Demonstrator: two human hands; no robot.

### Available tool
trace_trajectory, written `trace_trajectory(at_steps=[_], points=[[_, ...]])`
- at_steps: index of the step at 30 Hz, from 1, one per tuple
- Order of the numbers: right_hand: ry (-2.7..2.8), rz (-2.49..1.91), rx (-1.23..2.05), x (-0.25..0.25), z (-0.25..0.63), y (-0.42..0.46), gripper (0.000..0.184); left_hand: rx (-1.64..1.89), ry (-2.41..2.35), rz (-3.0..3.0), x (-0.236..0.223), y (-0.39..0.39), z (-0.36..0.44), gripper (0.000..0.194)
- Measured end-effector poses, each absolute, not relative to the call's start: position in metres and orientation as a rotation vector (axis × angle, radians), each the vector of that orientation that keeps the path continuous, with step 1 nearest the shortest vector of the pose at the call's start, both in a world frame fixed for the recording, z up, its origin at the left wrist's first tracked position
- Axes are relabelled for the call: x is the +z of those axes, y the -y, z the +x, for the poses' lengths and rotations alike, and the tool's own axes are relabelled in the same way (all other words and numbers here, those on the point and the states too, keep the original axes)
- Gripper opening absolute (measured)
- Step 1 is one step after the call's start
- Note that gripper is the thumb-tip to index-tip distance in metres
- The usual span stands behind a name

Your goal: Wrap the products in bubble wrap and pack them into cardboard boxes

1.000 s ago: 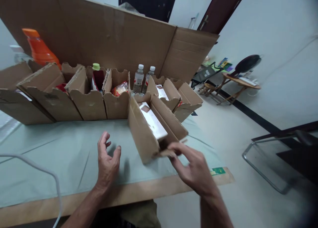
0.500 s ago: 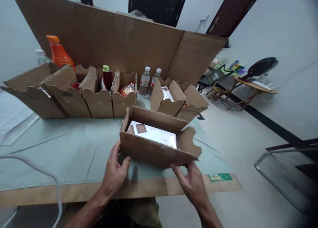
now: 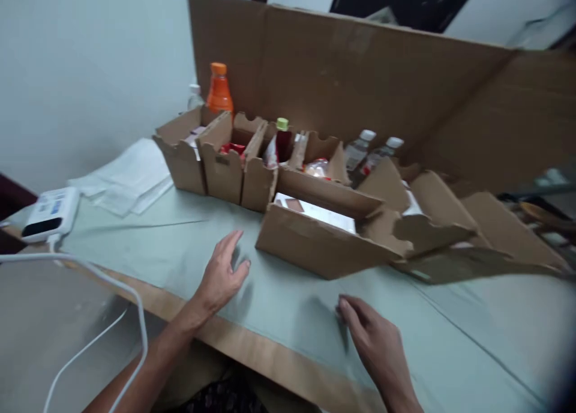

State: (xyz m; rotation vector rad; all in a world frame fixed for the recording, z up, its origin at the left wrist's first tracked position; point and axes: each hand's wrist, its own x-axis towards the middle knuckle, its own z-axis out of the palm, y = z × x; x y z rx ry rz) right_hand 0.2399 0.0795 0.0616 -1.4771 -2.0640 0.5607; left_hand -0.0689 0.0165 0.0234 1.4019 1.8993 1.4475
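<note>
An open cardboard box (image 3: 310,245) stands on the green-covered table in front of me, holding a white carton (image 3: 315,214) with a brown square on it. To the left of this box, my left hand (image 3: 221,275) hovers apart from it, thumb and fingers spread with nothing between them. My right hand (image 3: 375,338) is below the box's right end, over the cloth. Its fingers are curled in towards the thumb, and no object shows in them. Neither hand touches the box.
Behind stands a row of cardboard bins (image 3: 225,173) with packets and a green-capped bottle (image 3: 282,125). An orange bottle (image 3: 219,92) and clear bottles (image 3: 359,150) stand near a cardboard screen (image 3: 310,71). A white device (image 3: 53,212) with a cable (image 3: 135,299) sits left.
Both hands have let go of the cardboard box, which now stands farther back, close against the row of bins. The view has turned to the left.
</note>
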Motion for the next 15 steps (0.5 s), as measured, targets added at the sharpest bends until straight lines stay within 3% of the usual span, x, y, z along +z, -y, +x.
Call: trace_trajectory(at_steps=[7, 15], points=[[2.457, -0.873, 0.645, 0.078, 0.131, -0.067, 0.022, 1.536, -2.040, 1.549, 0.009, 0.028, -0.110, 0.033], [2.898, -0.174, 0.317, 0.117, -0.129, -0.120, 0.026, 1.673, -1.966, 1.522, 0.001, 0.029, -0.106, 0.038]])
